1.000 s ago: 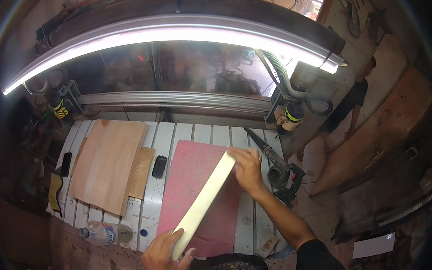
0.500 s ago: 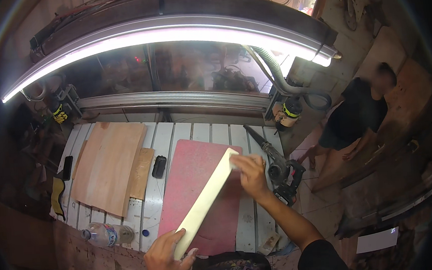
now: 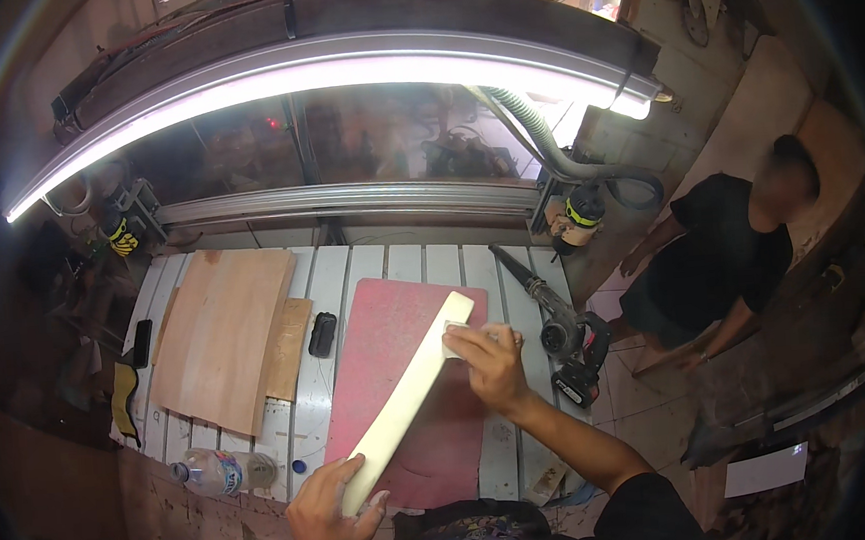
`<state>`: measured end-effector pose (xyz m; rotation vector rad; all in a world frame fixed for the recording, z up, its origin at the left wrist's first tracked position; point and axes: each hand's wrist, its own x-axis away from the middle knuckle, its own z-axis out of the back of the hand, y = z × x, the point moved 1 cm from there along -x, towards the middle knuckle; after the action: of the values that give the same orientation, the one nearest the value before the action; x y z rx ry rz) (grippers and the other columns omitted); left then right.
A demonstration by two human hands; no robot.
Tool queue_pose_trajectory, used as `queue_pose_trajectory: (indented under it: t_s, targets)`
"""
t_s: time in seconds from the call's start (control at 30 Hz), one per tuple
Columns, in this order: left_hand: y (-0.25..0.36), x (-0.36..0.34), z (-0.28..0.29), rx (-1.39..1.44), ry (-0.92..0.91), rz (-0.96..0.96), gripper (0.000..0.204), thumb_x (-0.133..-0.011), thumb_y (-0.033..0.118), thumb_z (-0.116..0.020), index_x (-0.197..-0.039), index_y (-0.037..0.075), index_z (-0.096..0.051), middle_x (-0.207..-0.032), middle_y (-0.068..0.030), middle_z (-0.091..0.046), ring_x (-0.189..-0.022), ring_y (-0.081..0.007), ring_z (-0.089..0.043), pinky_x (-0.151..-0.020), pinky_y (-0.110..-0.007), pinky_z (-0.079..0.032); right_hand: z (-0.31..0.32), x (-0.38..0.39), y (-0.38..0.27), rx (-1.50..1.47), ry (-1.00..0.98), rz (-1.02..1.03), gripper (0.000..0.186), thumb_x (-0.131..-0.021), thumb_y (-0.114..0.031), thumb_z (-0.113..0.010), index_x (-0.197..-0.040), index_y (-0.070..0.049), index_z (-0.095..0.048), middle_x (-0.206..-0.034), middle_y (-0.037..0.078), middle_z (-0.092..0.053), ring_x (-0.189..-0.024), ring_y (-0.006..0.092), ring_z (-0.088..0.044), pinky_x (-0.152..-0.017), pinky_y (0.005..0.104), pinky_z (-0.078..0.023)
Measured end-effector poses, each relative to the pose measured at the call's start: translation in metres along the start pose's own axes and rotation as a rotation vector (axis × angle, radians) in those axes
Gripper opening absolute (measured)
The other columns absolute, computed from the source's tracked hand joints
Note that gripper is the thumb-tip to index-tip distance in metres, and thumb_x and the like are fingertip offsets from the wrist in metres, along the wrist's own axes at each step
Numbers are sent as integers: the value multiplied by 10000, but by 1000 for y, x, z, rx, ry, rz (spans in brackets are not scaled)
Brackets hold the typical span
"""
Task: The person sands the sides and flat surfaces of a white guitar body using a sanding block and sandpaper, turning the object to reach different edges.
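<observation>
A long, pale cream wooden strip (image 3: 409, 400) was held slantwise above a flat pinkish-red board (image 3: 398, 353) lying on the white slatted table (image 3: 315, 419), its long axis running from the near left up to the far right. The near end was gripped by the left hand (image 3: 331, 508), fingers closed around it. The far end was met by the right hand (image 3: 489, 361), pressed on the strip over a small light pad (its exact kind could not be told). Both ends were thus covered; the left hand lay closer to the body.
</observation>
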<state>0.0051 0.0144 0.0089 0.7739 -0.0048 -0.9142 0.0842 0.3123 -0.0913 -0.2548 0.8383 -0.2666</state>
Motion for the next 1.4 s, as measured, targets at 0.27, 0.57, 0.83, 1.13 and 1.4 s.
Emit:
queue_pose_trajectory:
  t_s: [0.27,0.57,0.83,1.13,1.4]
  targets:
    - [-5,-1,0,21,2,9,515,-682,176,-908,-1135,15,-724,-1096,-197,-749,-1002,-384,-733,-879,-435,-581,-5,3,-12,-58,-10,-23,455,-831,95,-573,-1150,-139,-798,-1188,-25,-772,-1012,253,-594,-923,392,-412]
    - [-7,1,3,38,12,6,528,-683,170,-910,-1148,12,-717,-1105,-203,-749,-1000,-387,-734,-884,-438,-581,-9,-4,-10,-41,45,-49,469,-815,94,-564,-1159,-134,-787,-1179,9,-766,-971,264,-617,-902,406,-449]
    - [-10,2,0,31,-16,2,543,-679,190,-919,-1153,18,-717,-1109,-203,-749,-998,-384,-736,-874,-437,-584,-3,-5,4,-23,29,-80,498,-799,91,-588,-1201,-136,-775,-1211,36,-749,-972,293,-633,-884,414,-484]
    - [1,1,0,22,-3,-4,541,-675,197,-921,-1146,18,-722,-1098,-198,-749,-984,-374,-742,-866,-430,-587,3,-2,15,-51,-25,-64,528,-749,86,-590,-1209,-106,-763,-1252,60,-723,-996,310,-635,-914,420,-495]
    - [1,1,-2,10,-4,-2,533,-674,194,-914,-1142,23,-726,-1082,-196,-751,-973,-372,-744,-853,-426,-588,8,-5,15,-63,-41,-74,486,-785,99,-605,-1199,-102,-762,-1229,73,-738,-1019,321,-667,-914,432,-530]
